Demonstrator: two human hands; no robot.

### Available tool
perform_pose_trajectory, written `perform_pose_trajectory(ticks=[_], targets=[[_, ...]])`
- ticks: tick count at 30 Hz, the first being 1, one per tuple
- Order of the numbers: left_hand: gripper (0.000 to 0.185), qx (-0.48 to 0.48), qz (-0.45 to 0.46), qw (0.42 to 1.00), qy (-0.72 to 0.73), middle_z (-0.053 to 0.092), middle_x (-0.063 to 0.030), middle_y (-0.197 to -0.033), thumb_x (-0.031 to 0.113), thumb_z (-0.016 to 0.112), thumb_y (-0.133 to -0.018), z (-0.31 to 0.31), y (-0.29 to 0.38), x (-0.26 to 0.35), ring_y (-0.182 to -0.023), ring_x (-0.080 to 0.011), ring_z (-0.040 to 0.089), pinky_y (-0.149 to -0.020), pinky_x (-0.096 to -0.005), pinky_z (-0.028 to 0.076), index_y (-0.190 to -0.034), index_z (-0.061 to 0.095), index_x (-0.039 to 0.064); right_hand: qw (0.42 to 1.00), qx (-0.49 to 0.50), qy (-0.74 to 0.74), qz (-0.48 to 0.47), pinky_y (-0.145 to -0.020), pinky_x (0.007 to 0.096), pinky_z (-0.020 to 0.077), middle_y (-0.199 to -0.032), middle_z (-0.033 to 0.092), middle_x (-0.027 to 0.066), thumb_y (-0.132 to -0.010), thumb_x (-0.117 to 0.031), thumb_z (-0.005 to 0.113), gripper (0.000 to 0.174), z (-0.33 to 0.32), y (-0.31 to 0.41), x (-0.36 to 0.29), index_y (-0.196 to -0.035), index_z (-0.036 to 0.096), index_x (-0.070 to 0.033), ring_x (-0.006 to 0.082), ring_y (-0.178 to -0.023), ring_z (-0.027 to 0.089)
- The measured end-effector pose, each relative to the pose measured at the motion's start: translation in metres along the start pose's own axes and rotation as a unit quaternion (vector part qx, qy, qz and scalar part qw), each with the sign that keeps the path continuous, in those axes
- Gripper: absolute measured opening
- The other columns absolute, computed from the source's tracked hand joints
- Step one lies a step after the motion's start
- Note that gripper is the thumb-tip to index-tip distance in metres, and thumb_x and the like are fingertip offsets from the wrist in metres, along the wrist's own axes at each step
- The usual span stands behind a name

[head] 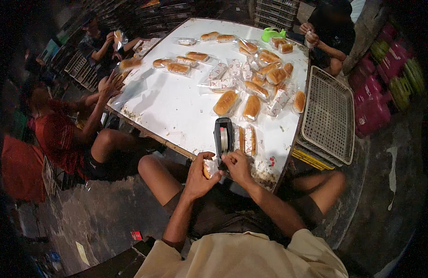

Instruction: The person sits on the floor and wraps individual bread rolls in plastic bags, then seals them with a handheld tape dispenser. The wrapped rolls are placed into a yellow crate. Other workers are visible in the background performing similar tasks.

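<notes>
At the near edge of the white table (175, 114), my left hand (199, 177) holds a bread roll in a clear wrapper (208, 168). My right hand (239, 166) is at the near, cutting end of a black tape dispenser (223, 139), thumb and finger pinched together. Whether a piece of tape is between them is too small to tell. A pale roll of tape (223, 136) sits inside the dispenser. Right beside it lie two wrapped rolls (247, 139) side by side. Beyond the dispenser is a loose heap of bagged bread rolls (266, 78), some with printed wrapper sides up.
More bagged rolls (179, 64) lie on the far left. A green tape dispenser (272, 34) stands at the far corner. Stacked plastic crates (328, 114) adjoin the right edge. Co-workers sit around: one in red (61, 132) at left, another (327, 38) at far right.
</notes>
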State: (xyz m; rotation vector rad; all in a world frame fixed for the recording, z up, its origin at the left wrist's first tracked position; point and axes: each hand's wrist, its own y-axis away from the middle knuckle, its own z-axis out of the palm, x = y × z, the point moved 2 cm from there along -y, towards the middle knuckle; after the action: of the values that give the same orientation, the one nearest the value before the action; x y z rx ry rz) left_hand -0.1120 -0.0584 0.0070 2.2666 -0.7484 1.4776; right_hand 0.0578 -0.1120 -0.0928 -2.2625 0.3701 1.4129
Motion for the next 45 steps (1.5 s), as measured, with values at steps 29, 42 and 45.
perform_pose_trajectory(ticks=[29,42,45], targets=[[0.064,-0.026,0.029,0.991,-0.13,0.063,-0.0256,-0.126,0.052,0.058,-0.096,0.141,-0.243,-0.02,-0.12,-0.0376,0.06,-0.106,-0.0434,0.044,-0.12,0.067,-0.006,0.968,0.189,0.158,0.051,-0.085,0.0475,0.052,-0.107,0.065,0.0208,-0.091,-0.024,0.073,0.047,-0.13,-0.038,0.075,-0.125,0.058,0.005,0.0397,-0.098,0.065],[0.093,-0.003,-0.048,0.997,-0.068,0.068,-0.021,-0.106,0.049,0.093,-0.066,0.134,-0.275,-0.052,-0.086,-0.0329,0.07,-0.077,-0.045,0.056,-0.12,0.047,-0.01,0.981,-0.004,0.03,0.193,-0.094,0.0465,0.0522,-0.13,0.055,0.027,-0.095,-0.036,0.069,0.075,-0.122,-0.049,0.063,-0.151,0.037,0.0,0.0366,-0.115,0.061],[0.087,0.027,0.101,0.994,0.04,0.057,-0.02,-0.118,0.045,0.091,-0.074,0.104,-0.162,-0.001,-0.109,-0.0262,0.06,-0.093,-0.0402,0.049,-0.127,0.039,-0.002,0.948,0.092,-0.261,0.156,-0.103,0.0353,0.0475,-0.129,0.061,0.0197,-0.098,-0.041,0.068,0.062,-0.117,-0.049,0.041,-0.139,0.051,0.002,0.0259,-0.122,0.058]])
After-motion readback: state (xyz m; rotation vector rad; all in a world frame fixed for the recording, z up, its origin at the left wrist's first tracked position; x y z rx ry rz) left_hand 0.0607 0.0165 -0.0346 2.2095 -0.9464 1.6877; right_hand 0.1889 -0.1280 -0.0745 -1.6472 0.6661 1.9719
